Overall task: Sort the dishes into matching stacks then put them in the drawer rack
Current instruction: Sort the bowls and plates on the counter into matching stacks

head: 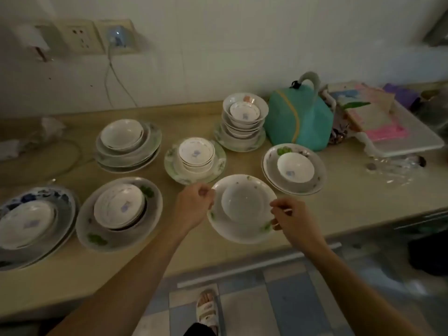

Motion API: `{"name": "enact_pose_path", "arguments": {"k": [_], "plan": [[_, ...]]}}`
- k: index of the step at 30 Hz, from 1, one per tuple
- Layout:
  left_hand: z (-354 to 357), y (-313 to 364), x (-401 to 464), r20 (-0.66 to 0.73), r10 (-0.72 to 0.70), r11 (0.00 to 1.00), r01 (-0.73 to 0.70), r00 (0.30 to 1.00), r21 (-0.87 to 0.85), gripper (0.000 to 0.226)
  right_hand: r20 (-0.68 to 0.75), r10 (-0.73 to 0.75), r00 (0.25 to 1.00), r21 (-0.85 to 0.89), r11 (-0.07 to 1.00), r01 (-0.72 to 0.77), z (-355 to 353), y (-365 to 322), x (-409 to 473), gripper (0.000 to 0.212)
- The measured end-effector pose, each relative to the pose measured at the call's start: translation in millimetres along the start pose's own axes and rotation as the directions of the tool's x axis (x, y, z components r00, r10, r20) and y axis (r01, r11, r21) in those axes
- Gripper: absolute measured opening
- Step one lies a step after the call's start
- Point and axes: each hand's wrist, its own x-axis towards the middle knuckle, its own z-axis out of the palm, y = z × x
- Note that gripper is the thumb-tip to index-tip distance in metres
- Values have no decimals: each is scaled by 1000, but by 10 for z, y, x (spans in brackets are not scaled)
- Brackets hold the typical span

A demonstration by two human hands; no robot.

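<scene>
At table front edge, both hands pinching floral plate rim, small bowl riding inside; sorting underway; next: separating bowl, finding matching stack.

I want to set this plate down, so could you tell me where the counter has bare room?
Bare counter lies right of the plate held in both hands, in front of the white tray. Another strip runs along the wall behind the dish stacks. The middle and left are crowded.

White plate with green leaf marks, a plain white bowl nested upright in it, sat near the counter's front edge among other plate-and-bowl stacks.
</scene>
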Motion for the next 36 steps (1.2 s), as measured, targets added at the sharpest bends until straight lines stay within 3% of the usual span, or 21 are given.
{"name": "enact_pose_path", "arguments": {"k": [4,8,12,15,17,21,24,27,30,32,34,36], "plan": [[159,32,245,128,-46,980,20,991,199,10,-4,65,998,-112,992,-65,250,-106,358,29],[311,-9,403,211,-25,944,-47,977,327,17,9,139,990,-180,974,-135,459,-39,542,42],[454,-37,476,235,-23,933,-64,972,355,35,43,139,989,-199,972,-128,534,71,615,39],[468,-8,508,269,-35,929,-68,963,365,25,37,108,993,-258,961,-95,538,146,686,36],[420,45,534,268,-53,961,-24,962,276,14,62,94,994,-248,966,-76,481,152,764,36],[217,265,526,299,-127,981,164,946,-102,17,118,37,992,-40,999,-33,224,25,896,23],[161,403,513,353,-118,959,198,928,-202,18,109,-48,993,46,998,43,12,-112,996,18],[292,466,519,231,-129,964,177,964,-198,25,142,-92,986,105,991,78,-152,-210,1124,15],[486,477,544,112,-188,920,215,976,-327,30,90,-17,996,206,979,-2,-346,-166,1320,23],[599,461,584,51,-238,871,237,970,-429,30,-41,35,999,125,992,-29,-512,-33,1486,22],[671,434,623,-7,-273,839,235,962,-491,29,-158,-5,987,-21,1000,2,-685,141,1641,14],[673,398,642,-69,-296,816,215,953,-537,28,-184,-59,981,-199,980,21,-827,277,1769,20]]}}
